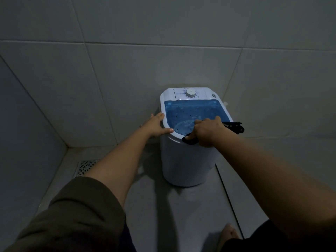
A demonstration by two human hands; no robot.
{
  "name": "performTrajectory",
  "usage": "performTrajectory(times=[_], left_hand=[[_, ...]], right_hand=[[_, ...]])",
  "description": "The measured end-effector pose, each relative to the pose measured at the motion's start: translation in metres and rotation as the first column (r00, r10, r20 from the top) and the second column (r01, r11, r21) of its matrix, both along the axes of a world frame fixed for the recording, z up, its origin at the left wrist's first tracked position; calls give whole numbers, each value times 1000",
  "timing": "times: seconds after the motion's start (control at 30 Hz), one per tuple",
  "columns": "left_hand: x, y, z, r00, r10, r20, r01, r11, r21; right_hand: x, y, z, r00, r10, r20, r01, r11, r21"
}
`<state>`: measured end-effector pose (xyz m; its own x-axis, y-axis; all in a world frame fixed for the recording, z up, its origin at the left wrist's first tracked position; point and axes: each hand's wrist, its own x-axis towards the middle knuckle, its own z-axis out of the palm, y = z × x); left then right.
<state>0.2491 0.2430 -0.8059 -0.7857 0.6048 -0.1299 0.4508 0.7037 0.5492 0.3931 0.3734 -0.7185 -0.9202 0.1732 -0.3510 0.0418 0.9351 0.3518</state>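
Two hands at the small washing machine [183, 160]: left hand [156, 127] flat against its rim, right hand [207, 131] clutching a black cloth [236, 127].

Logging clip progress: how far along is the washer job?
Done: the washer stands upright, its blue lid apparently down. In hand: the left hand rests on the washer's left rim, and the right hand grips a black item lying across the lid's front edge. Left, probably: lid not yet raised, black item outside the tub, dial untouched.
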Motion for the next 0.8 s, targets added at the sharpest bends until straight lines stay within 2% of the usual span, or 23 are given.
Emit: performTrajectory(times=[0.3,0.8], left_hand=[[16,3,-4,996,37,80,-45,995,91],[33,17,-5,986,136,99,-146,984,105]], right_hand=[[7,15,-4,999,-46,-9,45,999,-27],[33,52,-12,990,-121,-69,112,987,-118]])
